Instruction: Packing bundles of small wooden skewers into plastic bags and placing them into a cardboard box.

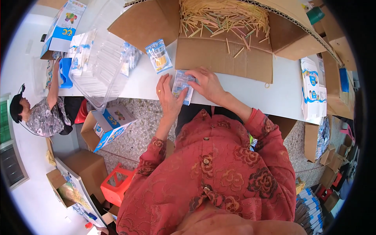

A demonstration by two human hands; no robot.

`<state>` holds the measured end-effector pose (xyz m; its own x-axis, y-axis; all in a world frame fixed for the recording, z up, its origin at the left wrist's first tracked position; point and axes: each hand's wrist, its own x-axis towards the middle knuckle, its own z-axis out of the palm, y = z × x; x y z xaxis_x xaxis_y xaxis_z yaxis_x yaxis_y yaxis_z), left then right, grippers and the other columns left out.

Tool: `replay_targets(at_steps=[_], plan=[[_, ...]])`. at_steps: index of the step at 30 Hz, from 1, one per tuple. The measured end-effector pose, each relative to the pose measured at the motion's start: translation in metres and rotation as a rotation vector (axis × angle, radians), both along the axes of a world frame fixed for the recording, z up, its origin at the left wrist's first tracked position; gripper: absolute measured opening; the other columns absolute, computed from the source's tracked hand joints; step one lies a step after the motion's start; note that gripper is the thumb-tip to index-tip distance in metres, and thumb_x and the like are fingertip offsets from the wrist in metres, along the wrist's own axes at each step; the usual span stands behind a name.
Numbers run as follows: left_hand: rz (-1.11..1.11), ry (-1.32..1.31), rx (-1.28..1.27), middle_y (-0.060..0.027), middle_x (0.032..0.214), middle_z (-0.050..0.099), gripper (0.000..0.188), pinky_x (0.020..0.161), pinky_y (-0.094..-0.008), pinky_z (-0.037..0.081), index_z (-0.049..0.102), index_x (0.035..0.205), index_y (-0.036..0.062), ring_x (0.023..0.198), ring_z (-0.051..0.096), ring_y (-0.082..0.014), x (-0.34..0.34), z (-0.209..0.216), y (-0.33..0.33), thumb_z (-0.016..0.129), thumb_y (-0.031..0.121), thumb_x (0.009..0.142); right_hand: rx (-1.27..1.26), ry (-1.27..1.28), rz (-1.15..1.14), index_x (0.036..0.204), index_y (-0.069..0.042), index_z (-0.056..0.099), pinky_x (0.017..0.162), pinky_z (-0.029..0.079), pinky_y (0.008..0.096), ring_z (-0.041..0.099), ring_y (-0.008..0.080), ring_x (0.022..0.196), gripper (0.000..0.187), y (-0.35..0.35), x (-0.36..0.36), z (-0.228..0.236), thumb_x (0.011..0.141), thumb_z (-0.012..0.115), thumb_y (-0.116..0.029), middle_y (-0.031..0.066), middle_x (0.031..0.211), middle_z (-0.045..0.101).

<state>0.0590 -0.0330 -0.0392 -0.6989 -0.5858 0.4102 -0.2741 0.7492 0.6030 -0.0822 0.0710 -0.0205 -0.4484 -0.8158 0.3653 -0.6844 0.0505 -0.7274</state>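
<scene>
A small clear plastic packet (182,81) with blue and white print lies flat at the table's near edge, between my hands. My left hand (168,97) is at its left side, fingers stretched and apart, the thumb reaching onto the packet. From the right, my right hand (208,84) bends its fingers and thumb over the packet's right edge. A second packet (158,56), with thin yellow sticks showing inside, rests just beyond my left hand. Past my right hand an open cardboard box (223,60) holds a heap of loose thin sticks (223,17), mostly pale yellow.
A clear plastic tray (100,62) with packets around it stands left on the white table (250,92). Printed cartons (312,92) are stacked at the right edge. At far left another person (43,113) reaches to the table. A red stool (117,184) stands on the floor.
</scene>
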Motion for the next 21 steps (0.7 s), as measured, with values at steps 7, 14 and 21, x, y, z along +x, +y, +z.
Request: replay_targets(at_steps=[7, 14, 21], plan=[[-0.036, 0.102, 0.073, -0.0144, 0.104, 0.059, 0.041, 0.089, -0.0376, 0.042, 0.061, 0.103, -0.0005, 0.101, 0.054, -0.0316, -0.003, 0.024, -0.007, 0.077, 0.013, 0.067, 0.001, -0.262, 0.056, 0.088, -0.003, 0.062, 0.067, 0.048, 0.036, 0.061, 0.0273, 0.074, 0.014, 0.002, -0.012, 0.023, 0.077, 0.067, -0.009, 0.0112, 0.082, 0.063], [-0.269, 0.023, 0.776, -0.0066, 0.079, 0.065, 0.02, 0.065, -0.0257, 0.046, 0.066, 0.098, -0.0006, 0.071, 0.059, -0.0107, -0.012, 0.047, -0.009, 0.068, 0.008, 0.08, -0.074, -0.198, 0.158, 0.087, -0.002, 0.063, 0.069, 0.046, 0.0338, 0.059, 0.0253, 0.078, 0.01, 0.013, -0.024, 0.051, 0.078, 0.066, -0.006, 0.0094, 0.082, 0.063], [-0.25, 0.025, 0.639, -0.003, 0.07, 0.063, 0.011, 0.058, -0.0242, 0.044, 0.065, 0.081, -0.0024, 0.064, 0.055, -0.0074, -0.013, 0.043, -0.005, 0.069, 0.008, 0.079, -0.077, -0.062, 0.245, 0.087, -0.004, 0.063, 0.072, 0.047, 0.0354, 0.058, 0.0271, 0.083, 0.013, 0.023, -0.029, 0.066, 0.075, 0.068, -0.006, 0.0089, 0.088, 0.062]])
